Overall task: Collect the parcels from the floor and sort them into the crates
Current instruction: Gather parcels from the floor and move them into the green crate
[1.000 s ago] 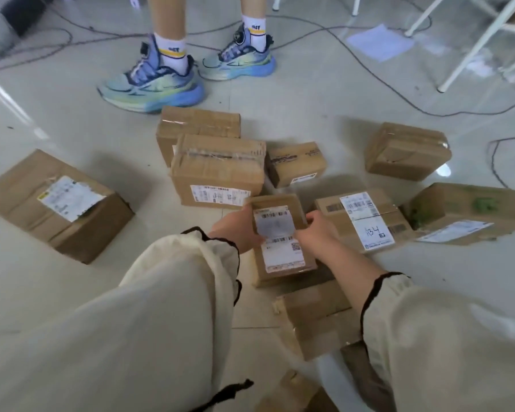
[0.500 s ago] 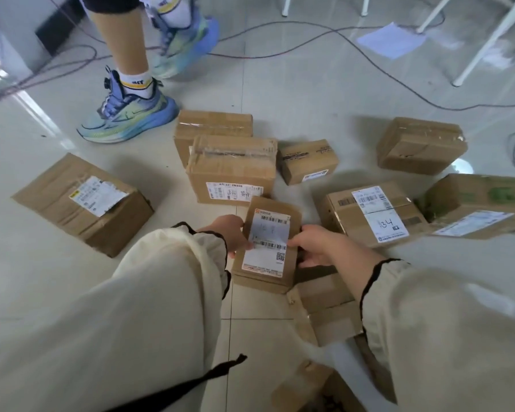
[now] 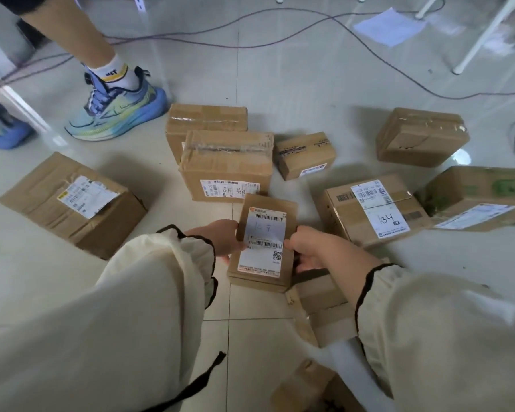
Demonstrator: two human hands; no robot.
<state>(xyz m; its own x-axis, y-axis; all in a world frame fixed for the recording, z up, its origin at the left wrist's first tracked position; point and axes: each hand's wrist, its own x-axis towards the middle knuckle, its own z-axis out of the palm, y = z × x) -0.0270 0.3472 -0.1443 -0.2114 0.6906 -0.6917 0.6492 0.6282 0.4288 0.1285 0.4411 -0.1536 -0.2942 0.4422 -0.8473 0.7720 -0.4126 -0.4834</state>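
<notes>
A small flat cardboard parcel with a white shipping label on top is held above the floor tiles. My left hand grips its left edge and my right hand grips its right edge. Several more brown parcels lie on the floor around it: a big one at the left, two stacked close behind, a small one, one marked A34, one with green print, and one at the back right. Another parcel lies under my right forearm. No crate is in view.
Another person's leg and blue-green sneaker stand at the back left, a second shoe at the left edge. Cables run across the floor behind the parcels. White furniture legs and a sheet of paper are at the back right.
The other person has stepped from behind the parcels to the left. I have kept hold of the labelled parcel with both hands; it has turned slightly and shifted toward me.
</notes>
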